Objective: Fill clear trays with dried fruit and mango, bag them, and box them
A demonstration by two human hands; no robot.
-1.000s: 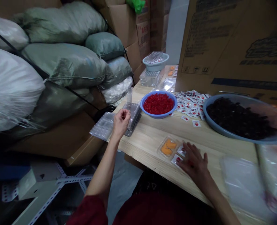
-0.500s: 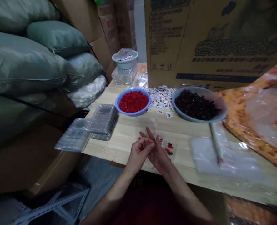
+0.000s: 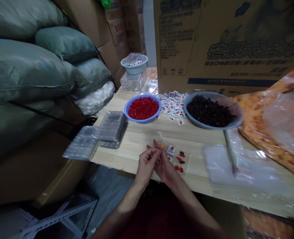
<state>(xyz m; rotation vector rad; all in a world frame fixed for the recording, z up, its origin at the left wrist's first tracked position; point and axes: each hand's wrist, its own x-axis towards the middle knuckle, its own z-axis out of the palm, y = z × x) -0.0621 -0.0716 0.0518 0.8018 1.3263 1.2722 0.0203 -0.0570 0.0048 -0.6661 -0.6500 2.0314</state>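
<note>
- Left hand [image 3: 146, 166], a second ago by the stacked trays [image 3: 113, 124], now pinches a clear sheet [image 3: 152, 135] against the right hand [image 3: 167, 170], whose grip cannot be told.
- Filled tray [image 3: 187, 158], on the table [image 3: 195, 141] beside them, shows more.

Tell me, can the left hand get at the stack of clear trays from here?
Probably yes: nothing visible stands between the left hand and the stack of clear trays across the tabletop. In this view, though, its fingers overlap the right hand, so the two would likely have to part first.
</note>
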